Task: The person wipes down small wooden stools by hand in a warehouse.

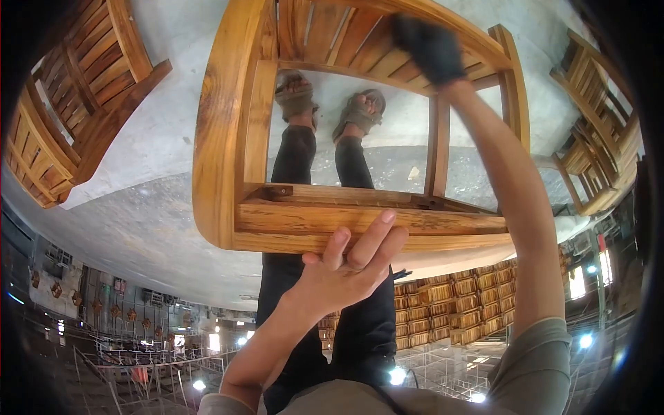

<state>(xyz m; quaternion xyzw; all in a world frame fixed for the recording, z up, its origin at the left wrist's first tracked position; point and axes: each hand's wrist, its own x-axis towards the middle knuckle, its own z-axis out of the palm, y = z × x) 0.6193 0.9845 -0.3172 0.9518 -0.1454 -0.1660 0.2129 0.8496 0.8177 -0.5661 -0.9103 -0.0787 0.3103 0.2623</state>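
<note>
A wooden chair frame with slats at its far end stands tilted before me. My left hand is bare, its fingers curled over the near rail of the frame. My right hand wears a black glove and is over the slatted part at the far end. Motion smears its fingers, so whether it holds anything cannot be made out. Through the frame's opening my sandalled feet show on the floor.
Slatted wooden chairs stand at the left and at the right. A pale grey floor lies around the frame. Rows of stacked wooden pieces and bright lamps show at the bottom of the view.
</note>
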